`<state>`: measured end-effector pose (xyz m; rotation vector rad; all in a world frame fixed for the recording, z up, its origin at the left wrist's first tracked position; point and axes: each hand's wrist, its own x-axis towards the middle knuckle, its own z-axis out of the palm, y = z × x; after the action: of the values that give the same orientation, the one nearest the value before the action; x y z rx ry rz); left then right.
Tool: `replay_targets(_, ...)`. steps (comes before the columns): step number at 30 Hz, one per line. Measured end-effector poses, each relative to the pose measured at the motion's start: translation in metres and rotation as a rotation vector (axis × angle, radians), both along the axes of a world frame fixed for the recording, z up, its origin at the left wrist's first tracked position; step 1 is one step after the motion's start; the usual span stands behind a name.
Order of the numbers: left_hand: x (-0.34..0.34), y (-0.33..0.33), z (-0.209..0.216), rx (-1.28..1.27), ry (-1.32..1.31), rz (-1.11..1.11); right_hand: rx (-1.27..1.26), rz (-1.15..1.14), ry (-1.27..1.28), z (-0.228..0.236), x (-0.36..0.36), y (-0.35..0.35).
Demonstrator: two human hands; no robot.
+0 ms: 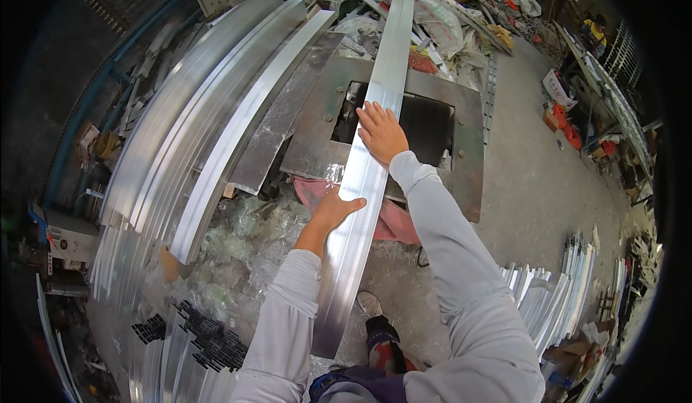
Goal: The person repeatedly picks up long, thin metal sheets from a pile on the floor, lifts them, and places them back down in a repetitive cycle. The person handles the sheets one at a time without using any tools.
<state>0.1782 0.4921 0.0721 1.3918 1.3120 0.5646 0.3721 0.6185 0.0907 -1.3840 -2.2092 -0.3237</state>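
A long silvery aluminium profile [366, 179] runs lengthwise in front of me, from near my waist toward the scrap heap at the back. It lies across a steel plate [461, 136] with a dark rectangular opening. My left hand [336, 212] grips the profile's left edge at its middle, thumb over the top face, the other fingers mostly hidden. Farther along, my right hand [382, 133] rests flat on the profile's upper face with the fingers stretched out. Beneath the near side of the plate shows a pink cloth or sheet [395, 223].
Several long profiles [209, 100] are stacked at left. Clear plastic film [245, 248] covers the floor near my left arm. Bundled profiles stand at lower left [169, 360] and lower right [555, 302]. Scrap [440, 24] is heaped at the back. A person [595, 32] is at far right.
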Motion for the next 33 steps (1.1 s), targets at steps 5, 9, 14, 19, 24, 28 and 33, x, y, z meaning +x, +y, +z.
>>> replay_targets(5,-0.013,-0.019,-0.015,0.079,0.008,-0.058,-0.078,-0.055,0.058,-0.019,-0.004,-0.026)
replay_targets(9,-0.075,-0.106,-0.06,-0.041,0.1,0.034,-0.119,-0.013,0.115,-0.035,-0.06,-0.106)
replay_targets(14,-0.112,-0.26,-0.035,-0.223,0.118,0.074,-0.29,0.018,0.132,-0.052,-0.105,-0.261)
replay_targets(19,-0.198,-0.464,-0.097,-0.277,0.15,0.107,-0.401,0.112,0.119,-0.063,-0.17,-0.442)
replay_targets(24,-0.218,-0.593,-0.021,-0.583,0.304,0.047,-0.529,0.238,0.163,-0.061,-0.191,-0.603)
replay_targets(28,-0.262,-0.684,-0.026,-0.725,0.226,0.065,-0.667,0.487,0.408,-0.033,-0.176,-0.655)
replay_targets(33,-0.275,-0.702,-0.024,-0.755,0.077,0.068,-0.92,0.069,1.206,-0.043,-0.142,-0.655)
